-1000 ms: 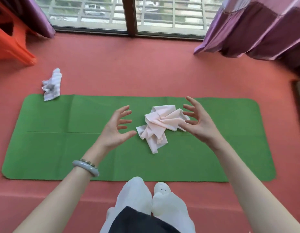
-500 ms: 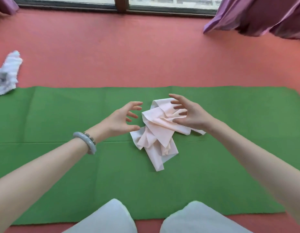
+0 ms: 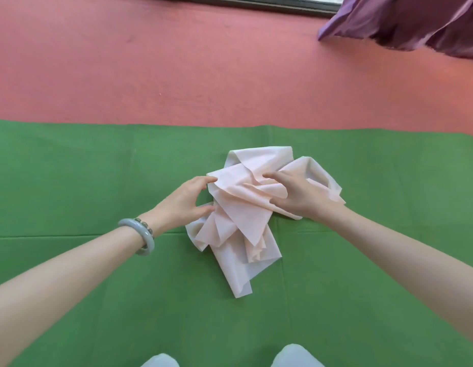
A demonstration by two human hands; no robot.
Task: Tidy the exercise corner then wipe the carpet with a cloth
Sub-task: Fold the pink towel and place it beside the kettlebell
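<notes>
Head view: we look down on a crumpled pink cloth point(image 3: 243, 210) lying in the middle of a green mat point(image 3: 97, 181) spread on a red carpet point(image 3: 177, 62). Our right hand point(image 3: 301, 200) rests on the cloth's upper right, thumb and fingers point(image 3: 273, 177) curled round a fold. Our left hand point(image 3: 181, 202), a grey bracelet point(image 3: 146, 235) at its wrist, curves against the cloth's left edge, fingertips point(image 3: 212, 179) touching; we cannot tell whether it grips. A purple curtain point(image 3: 415, 19) hangs top right.
</notes>
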